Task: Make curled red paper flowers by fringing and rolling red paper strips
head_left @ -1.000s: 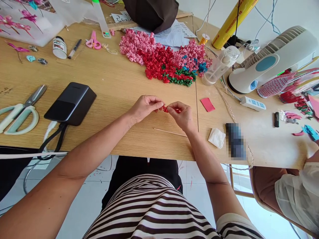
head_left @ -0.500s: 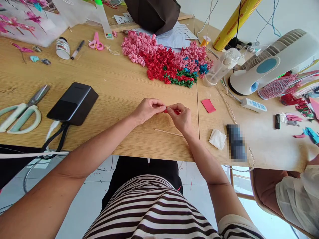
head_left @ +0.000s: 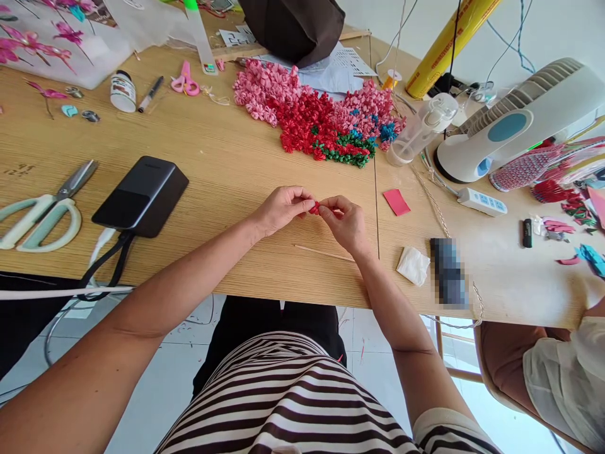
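Observation:
A small red piece (head_left: 315,207), looking like a little folded flower, is pinched between my two hands just above the table. My left hand (head_left: 285,210) grips its left side with thumb and forefinger. From the right, my right hand (head_left: 343,221) holds it in a thumb-and-finger pinch. My fingers hide much of the piece. Below my hands a thin wooden stick (head_left: 324,253) lies on the table, its right end by my right wrist. A flat red square (head_left: 396,202) rests to the right. Beyond my hands spreads a heap of red, pink, green and blue flowers (head_left: 312,116).
To the left lie large scissors (head_left: 57,205) and a black power bank (head_left: 142,195) with cables. Pink scissors (head_left: 185,81) and a small jar (head_left: 123,91) stand farther back. On the right are a folded tissue (head_left: 413,265), a clear bottle (head_left: 423,129), a white fan (head_left: 505,120) and a seated person (head_left: 553,359).
My fingertips have parted slightly, and more of the red piece shows between them. Both hands stay in nearly the same place; the view has shifted a little.

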Available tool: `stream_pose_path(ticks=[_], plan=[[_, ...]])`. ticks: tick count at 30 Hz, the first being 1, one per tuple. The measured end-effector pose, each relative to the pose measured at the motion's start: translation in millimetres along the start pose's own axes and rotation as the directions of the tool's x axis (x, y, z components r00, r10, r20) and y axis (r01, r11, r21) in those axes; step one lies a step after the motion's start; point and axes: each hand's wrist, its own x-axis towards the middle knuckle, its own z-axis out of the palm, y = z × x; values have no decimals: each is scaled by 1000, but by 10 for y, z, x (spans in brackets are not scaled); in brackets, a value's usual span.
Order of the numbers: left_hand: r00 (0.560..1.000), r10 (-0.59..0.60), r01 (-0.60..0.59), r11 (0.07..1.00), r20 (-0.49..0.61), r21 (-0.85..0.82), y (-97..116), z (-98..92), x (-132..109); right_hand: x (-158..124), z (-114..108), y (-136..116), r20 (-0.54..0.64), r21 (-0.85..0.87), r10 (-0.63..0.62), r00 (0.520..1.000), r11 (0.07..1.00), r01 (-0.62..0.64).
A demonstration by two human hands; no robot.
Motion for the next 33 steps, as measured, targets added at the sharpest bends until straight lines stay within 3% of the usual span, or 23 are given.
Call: stream_pose_path(ticks=[12, 18, 21, 24, 28, 33], plan=[[984, -118, 131, 987, 130, -93, -14, -56, -5, 19, -89, -1, 77, -115, -109, 991, 986, 117], [984, -132, 137, 990, 121, -32, -45, -91, 9, 21, -100, -15, 112, -162, -274, 955, 944, 289], [984, -146, 150, 988, 105, -31, -58, -94, 14, 21, -107, -21, 129, -170, -294, 947, 934, 313], [983, -158, 162, 986, 91, -46, -62, -90, 18, 16, -106, -28, 143, -163, -256, 956, 947, 278], [986, -155, 162, 980, 64, -112, -40, -73, 19, 12, -86, -19, 115, -90, -127, 985, 986, 137], [995, -54, 40, 985, -85, -168, -16, -55, 29, 42, -77, 42, 57, 47, 18, 998, 999, -21]])
